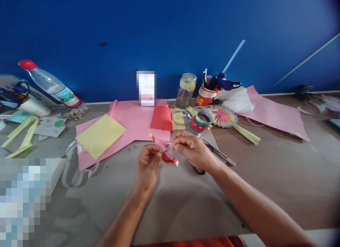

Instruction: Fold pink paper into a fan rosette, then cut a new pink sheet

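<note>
Above the desk, my left hand (149, 160) pinches a pleated pink and red paper piece (170, 159), bound in at its middle and flaring at both ends. Facing it from the right, my right hand (190, 147) has thumb and fingers pressed together. A thin strand (170, 148) runs from those fingertips to the paper's middle; its material is too fine to tell. Partly behind my right hand lie black-handled scissors (200, 171) and a grey utility knife (225, 157).
Behind my hands are pink sheets (130, 119), a yellow square (101, 136) and red paper (162, 118). Tape rolls (203, 118), a paper rosette (225, 116), a glass jar (186, 91) and a red cup (205, 96) stand further right. A bottle (58, 87) leans at left.
</note>
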Tool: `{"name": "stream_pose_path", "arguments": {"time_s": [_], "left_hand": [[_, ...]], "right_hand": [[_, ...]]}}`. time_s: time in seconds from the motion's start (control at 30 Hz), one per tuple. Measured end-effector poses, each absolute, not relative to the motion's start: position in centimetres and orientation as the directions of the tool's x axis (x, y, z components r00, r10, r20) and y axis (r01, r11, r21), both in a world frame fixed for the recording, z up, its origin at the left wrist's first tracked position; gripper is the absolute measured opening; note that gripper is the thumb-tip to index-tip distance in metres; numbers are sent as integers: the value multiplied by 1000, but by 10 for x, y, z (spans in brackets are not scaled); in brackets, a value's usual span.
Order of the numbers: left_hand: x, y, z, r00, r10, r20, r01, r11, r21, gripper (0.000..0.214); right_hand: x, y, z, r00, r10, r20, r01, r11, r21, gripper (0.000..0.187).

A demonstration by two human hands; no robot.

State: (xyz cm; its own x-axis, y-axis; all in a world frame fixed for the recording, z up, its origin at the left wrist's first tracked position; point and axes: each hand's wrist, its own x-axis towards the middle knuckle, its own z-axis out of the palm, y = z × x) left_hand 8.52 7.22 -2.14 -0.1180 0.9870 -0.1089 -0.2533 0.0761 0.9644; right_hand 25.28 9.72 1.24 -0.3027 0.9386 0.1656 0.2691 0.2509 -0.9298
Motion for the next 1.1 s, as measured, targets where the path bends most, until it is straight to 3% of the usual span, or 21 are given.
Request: {"name": "stream_pose_path", "arguments": {"time_s": [0.1, 0.2, 0.37, 0.73, 1.1], "left_hand": [[85, 71, -21, -121, 990, -74, -142, 57, 988, 10], [83, 70, -21, -65, 997, 52, 66, -48, 997, 4], [79, 68, -19, 82, 940, 332, 389, -337, 857, 12], [80, 69, -22, 135, 937, 321, 584, -337, 738, 21], [81, 74, -24, 178, 947, 269, 529, -322, 785, 20]], "right_hand": [[247, 96, 10, -276, 961, -12, 98, 16, -995, 12], [242, 95, 10, -297, 941, -163, -136, -210, -968, 11], [242, 97, 7, -356, 913, -196, -340, -323, -883, 9], [242, 96, 4, -503, 841, -200, -371, -419, -829, 19], [242, 100, 4, -431, 863, -262, -342, -425, -838, 27]]}}
